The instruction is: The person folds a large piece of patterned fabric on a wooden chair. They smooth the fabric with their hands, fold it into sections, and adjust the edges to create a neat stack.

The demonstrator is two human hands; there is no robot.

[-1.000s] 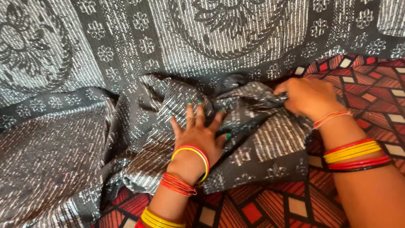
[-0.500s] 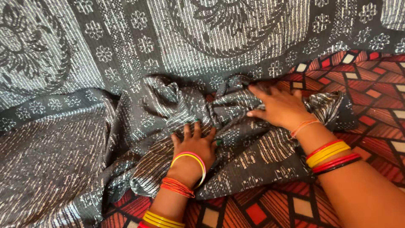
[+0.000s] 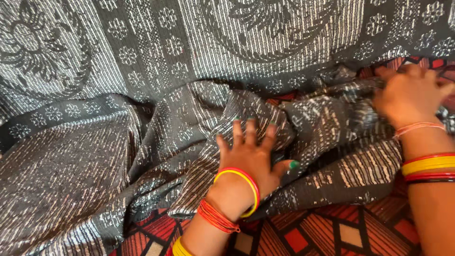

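A large dark grey cloth point(image 3: 142, 71) with white printed flowers and stripes covers most of the view, bunched into folds in the middle. My left hand point(image 3: 253, 154) lies flat on a folded part, fingers spread, pressing it down. My right hand point(image 3: 410, 95) is at the right edge, blurred, fingers curled around a crumpled stretch of the same cloth. Both wrists wear red and yellow bangles.
Under the cloth lies a red, black and cream patterned cover point(image 3: 332, 232), showing at the bottom and at the far right. The grey cloth spreads smooth at the top and piles in ridges at the left.
My right hand has moved to the right, pulling the cloth out with it. My left hand has stayed pressed on the fold, its fingers spreading wider.
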